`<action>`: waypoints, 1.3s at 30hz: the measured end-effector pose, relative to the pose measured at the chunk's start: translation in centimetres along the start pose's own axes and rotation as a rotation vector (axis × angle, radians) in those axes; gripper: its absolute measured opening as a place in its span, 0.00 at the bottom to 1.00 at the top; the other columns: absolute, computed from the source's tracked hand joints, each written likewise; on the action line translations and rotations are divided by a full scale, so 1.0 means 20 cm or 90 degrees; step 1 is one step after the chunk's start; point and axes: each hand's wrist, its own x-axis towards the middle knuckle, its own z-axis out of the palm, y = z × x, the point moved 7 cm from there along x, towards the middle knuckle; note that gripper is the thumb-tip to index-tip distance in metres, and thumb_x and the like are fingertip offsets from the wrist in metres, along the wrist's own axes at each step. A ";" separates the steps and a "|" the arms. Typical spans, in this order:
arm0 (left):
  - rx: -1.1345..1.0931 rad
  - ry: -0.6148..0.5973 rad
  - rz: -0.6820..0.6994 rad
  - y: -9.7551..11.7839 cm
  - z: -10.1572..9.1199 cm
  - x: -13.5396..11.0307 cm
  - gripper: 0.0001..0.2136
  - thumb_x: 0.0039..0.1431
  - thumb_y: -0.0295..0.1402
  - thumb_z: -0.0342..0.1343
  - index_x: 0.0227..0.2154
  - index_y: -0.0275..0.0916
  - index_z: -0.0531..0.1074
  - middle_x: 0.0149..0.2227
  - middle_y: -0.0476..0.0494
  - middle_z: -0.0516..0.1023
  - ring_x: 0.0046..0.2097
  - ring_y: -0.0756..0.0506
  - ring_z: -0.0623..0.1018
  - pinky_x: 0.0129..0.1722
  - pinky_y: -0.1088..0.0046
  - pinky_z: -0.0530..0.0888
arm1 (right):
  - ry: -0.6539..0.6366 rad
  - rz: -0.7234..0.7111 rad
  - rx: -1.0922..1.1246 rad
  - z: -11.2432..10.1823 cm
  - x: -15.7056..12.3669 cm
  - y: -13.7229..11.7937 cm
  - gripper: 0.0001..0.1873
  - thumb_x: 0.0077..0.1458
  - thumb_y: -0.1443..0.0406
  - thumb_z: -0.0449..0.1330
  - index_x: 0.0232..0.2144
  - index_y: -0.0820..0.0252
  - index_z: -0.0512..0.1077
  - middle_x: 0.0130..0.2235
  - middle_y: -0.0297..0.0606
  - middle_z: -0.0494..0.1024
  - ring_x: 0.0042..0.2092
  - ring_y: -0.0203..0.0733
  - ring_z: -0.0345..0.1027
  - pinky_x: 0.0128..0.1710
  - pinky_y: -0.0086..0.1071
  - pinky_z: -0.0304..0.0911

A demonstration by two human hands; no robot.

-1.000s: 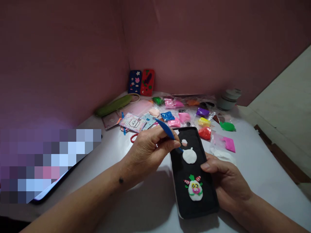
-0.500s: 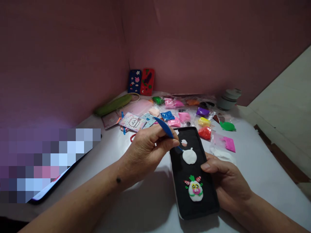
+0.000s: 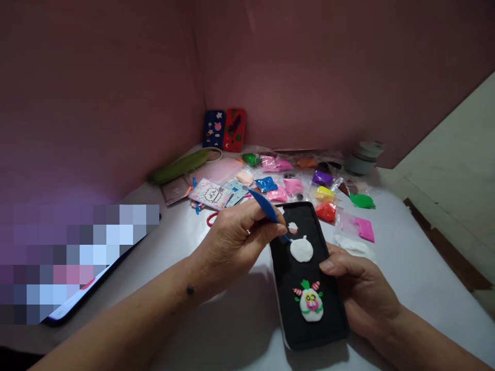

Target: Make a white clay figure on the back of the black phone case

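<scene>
My left hand [image 3: 247, 232] pinches a blue modelling tool [image 3: 263, 206], whose thin tip reaches the upper left edge of a flat white clay shape [image 3: 301, 250] with small points on top. That shape lies on a black phone case [image 3: 309, 273], tilted on the table. Around the case's right edge my right hand [image 3: 359, 283] is closed, thumb on the black face and the other fingers mostly hidden. Lower on the case sits a white clay figure [image 3: 311, 305] with striped red-and-white horns, yellow eyes, a pink snout and green bits.
Several clay packets, among them a red one [image 3: 326, 211] and a blue one [image 3: 266, 184], lie behind the case. Two decorated cases, blue [image 3: 214, 129] and red [image 3: 234, 130], lean on the wall. A green pouch [image 3: 180, 167], a jar [image 3: 363, 157] and a blurred-out screen [image 3: 88, 263] surround the work.
My left hand and the blue tool have shifted very slightly, the tool's tip staying by the white shape's upper left edge. The case and my right hand look unmoved.
</scene>
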 end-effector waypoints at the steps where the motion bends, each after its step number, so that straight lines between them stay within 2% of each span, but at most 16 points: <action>1: 0.003 0.001 0.001 0.00 0.00 0.00 0.03 0.58 0.23 0.54 0.30 0.35 0.72 0.28 0.52 0.72 0.30 0.55 0.71 0.32 0.81 0.68 | 0.003 0.000 0.000 0.00 0.00 0.00 0.19 0.37 0.72 0.59 0.36 0.64 0.80 0.33 0.42 0.83 0.32 0.43 0.74 0.35 0.35 0.68; 33: 0.026 -0.004 0.007 0.01 0.00 0.00 0.03 0.58 0.26 0.54 0.29 0.34 0.71 0.27 0.51 0.72 0.30 0.54 0.71 0.31 0.80 0.68 | 0.002 0.007 -0.005 0.00 0.01 0.00 0.18 0.37 0.72 0.60 0.35 0.65 0.80 0.32 0.42 0.83 0.32 0.43 0.74 0.36 0.35 0.68; 39: -0.009 0.012 -0.052 -0.01 -0.01 0.00 0.03 0.57 0.25 0.55 0.29 0.36 0.71 0.26 0.52 0.72 0.29 0.53 0.71 0.30 0.78 0.67 | 0.031 0.004 -0.021 -0.01 0.01 0.00 0.18 0.36 0.71 0.60 0.35 0.64 0.80 0.31 0.41 0.82 0.31 0.43 0.74 0.35 0.35 0.67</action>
